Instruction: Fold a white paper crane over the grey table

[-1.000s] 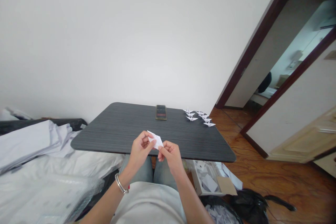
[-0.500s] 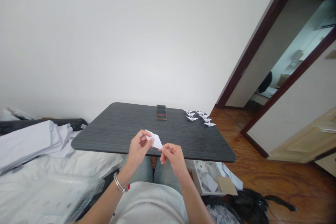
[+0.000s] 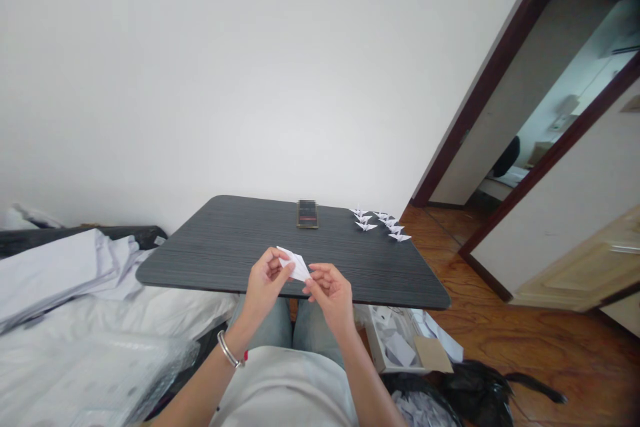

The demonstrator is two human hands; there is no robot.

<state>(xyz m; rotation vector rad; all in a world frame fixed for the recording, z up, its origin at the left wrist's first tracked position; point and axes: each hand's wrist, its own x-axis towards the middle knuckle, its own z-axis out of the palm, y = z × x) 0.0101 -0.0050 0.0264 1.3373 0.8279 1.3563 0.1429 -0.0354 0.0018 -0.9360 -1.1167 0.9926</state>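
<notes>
Holding folded paper point(image 3: 296, 265) between hands | left hand point(image 3: 264, 283) pinches left side | right hand point(image 3: 331, 292) pinches right tip

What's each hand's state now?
Left hand: closed, pinching the folded paper.
Right hand: fingers at the paper's tip; grip cannot be told.

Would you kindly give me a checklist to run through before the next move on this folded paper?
1. Left hand grips the folded white paper: ok, pinched between thumb and fingers.
2. Right hand grips the paper's tip: cannot tell; it is right at the tip.
3. Paper held off the table: ok, in the air above the near edge.
4. Phone apart from the hands: ok, near the far edge.
5. Paper cranes apart from the hands: ok, at the far right corner.
</notes>
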